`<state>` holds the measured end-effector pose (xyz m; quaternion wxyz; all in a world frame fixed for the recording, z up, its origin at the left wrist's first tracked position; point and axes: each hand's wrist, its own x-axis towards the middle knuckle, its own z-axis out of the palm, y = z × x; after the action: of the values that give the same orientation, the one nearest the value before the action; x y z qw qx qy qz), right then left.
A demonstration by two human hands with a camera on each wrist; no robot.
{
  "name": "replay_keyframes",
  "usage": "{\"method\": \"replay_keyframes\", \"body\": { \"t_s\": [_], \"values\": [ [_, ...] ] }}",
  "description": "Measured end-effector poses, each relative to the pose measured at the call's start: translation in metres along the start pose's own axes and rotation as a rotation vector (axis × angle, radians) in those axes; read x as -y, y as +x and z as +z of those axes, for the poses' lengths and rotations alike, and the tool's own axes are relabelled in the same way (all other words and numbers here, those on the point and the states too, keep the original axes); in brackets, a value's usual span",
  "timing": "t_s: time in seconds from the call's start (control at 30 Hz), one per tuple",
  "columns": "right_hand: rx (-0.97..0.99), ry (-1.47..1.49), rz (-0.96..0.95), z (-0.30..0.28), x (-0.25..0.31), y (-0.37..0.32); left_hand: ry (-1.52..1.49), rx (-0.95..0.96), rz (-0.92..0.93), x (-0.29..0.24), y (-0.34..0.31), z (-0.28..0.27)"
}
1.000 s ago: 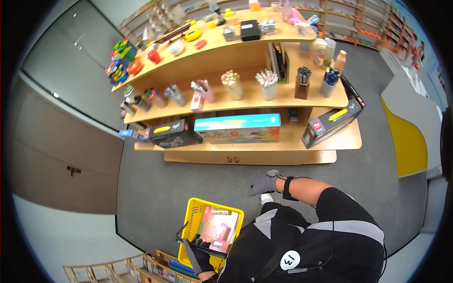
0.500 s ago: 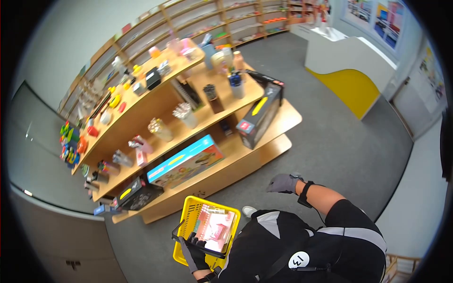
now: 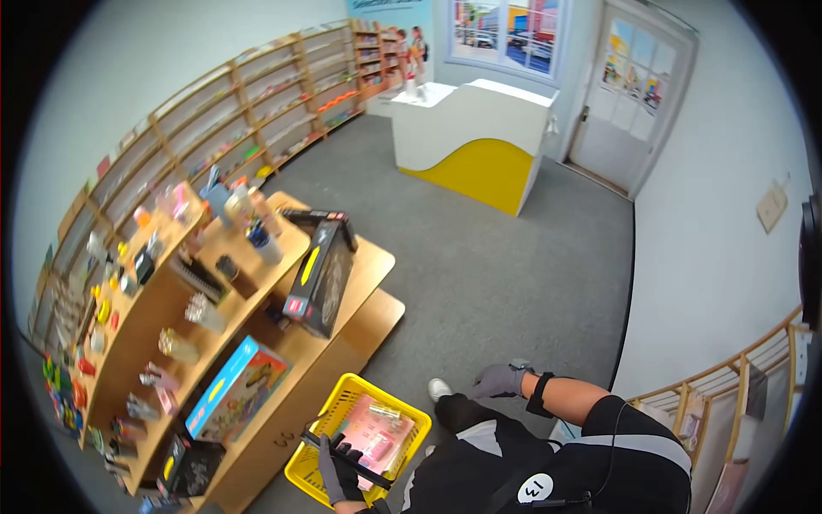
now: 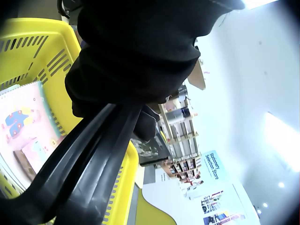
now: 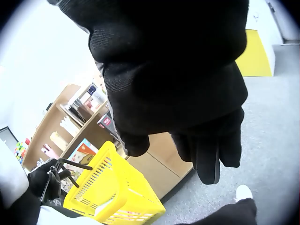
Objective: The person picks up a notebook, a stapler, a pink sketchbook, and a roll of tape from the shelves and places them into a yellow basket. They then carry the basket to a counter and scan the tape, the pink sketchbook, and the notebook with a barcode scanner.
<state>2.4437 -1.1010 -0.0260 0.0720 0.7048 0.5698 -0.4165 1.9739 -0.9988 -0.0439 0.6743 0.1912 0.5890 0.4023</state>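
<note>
Gloved fingers of the left hand (image 3: 340, 471) curl round the black handles of a yellow basket (image 3: 418, 417); the left wrist view shows the dark glove (image 4: 136, 56) wrapped over the two handles (image 4: 93, 164). Inside the basket lie a pink notebook (image 3: 358, 426) with a cartoon print, a small pink item (image 3: 378, 446) and a clear pack (image 3: 384, 412). The right hand (image 3: 500, 381), in a grey and black glove, hangs beside the body with nothing in it; its fingers point down, loosely relaxed, in the right wrist view (image 5: 187, 93).
To the left stands a tiered wooden shelf (image 3: 330, 343) with pen cups, a blue-topped box (image 3: 238, 390) and a black box (image 3: 323, 278). A white and yellow counter (image 3: 479, 128) and a door (image 3: 623, 107) are farther back. Another rack (image 3: 728, 411) stands at lower right.
The view has turned rightward: the tiered shelf has shifted left, and the counter and door have come into fuller view. The left hand still grips the basket handles; the right still hangs empty.
</note>
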Motion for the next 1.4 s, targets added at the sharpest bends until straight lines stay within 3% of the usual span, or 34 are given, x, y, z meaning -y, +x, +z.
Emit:
{"method": "replay_keyframes", "body": {
  "t_s": [0.13, 0.3, 0.4, 0.53, 0.67, 0.83, 0.97, 1.07, 1.23, 1.33, 1.4],
  "values": [
    [-0.051, 0.125, -0.004, -0.007, -0.039, -0.001, 0.072, 0.122, -0.046, 0.009, 0.019, 0.063],
    [-0.108, 0.227, 0.023, -0.012, -0.139, 0.012, 0.237, 0.234, -0.084, 0.018, 0.019, 0.211],
    [-0.240, 0.383, 0.029, -0.027, -0.214, 0.005, 0.284, 0.300, -0.131, 0.045, 0.056, 0.301],
    [-0.287, 0.540, 0.166, -0.099, -0.274, -0.062, 0.361, 0.439, -0.216, 0.055, 0.055, 0.433],
    [-0.327, 0.569, 0.245, -0.139, -0.333, -0.073, 0.425, 0.503, -0.195, 0.061, 0.051, 0.559],
    [-0.390, 0.735, 0.155, -0.185, -0.378, -0.061, 0.430, 0.715, -0.322, 0.080, 0.054, 0.706],
    [-0.515, 0.675, 0.284, -0.269, -0.389, -0.079, 0.443, 0.866, -0.375, 0.102, 0.058, 0.825],
    [-0.842, 0.559, 0.375, -0.315, -0.421, -0.072, 0.432, 0.997, -0.478, 0.132, 0.063, 0.909],
    [-0.828, 0.526, 0.322, -0.401, -0.484, -0.055, 0.640, 1.110, -0.526, 0.187, 0.073, 1.057],
    [-0.522, 0.597, 0.353, -0.456, -0.515, -0.042, 0.771, 1.121, -0.613, 0.224, 0.062, 1.127],
    [-0.544, 0.630, 0.315, -0.471, -0.546, -0.036, 0.769, 1.176, -0.677, 0.239, 0.053, 1.162]
  ]
}}
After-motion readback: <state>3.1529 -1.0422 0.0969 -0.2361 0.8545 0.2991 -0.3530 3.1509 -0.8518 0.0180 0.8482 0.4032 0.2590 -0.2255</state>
